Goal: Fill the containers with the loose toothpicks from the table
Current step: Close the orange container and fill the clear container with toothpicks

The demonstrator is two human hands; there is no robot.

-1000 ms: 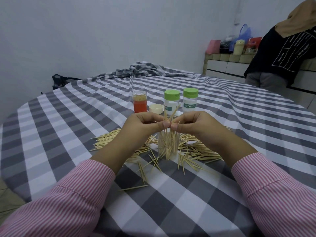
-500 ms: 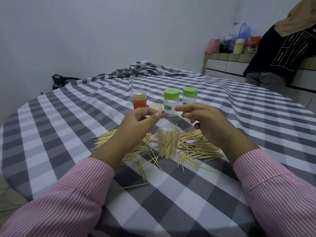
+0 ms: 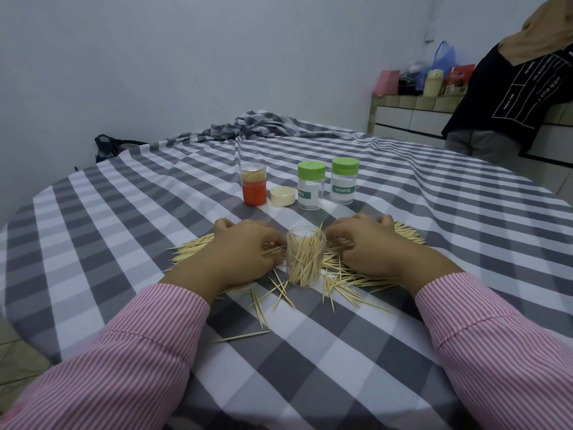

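open jar (image 3: 305,262) btwn left hand (image 3: 245,252), right hand (image 3: 369,246), toothpicks (image 3: 350,277) under both

Single head-worn wide-angle view, facing forward and down, close over the checked table (image 3: 310,367), room behind

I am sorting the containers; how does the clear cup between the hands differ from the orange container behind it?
The clear cup has no lid and holds toothpicks leaning loosely; the orange container is lidded, with its toothpicks packed upright. The clear cup is colourless; the orange container has an orange lower half. Both stand upright on the checked cloth.
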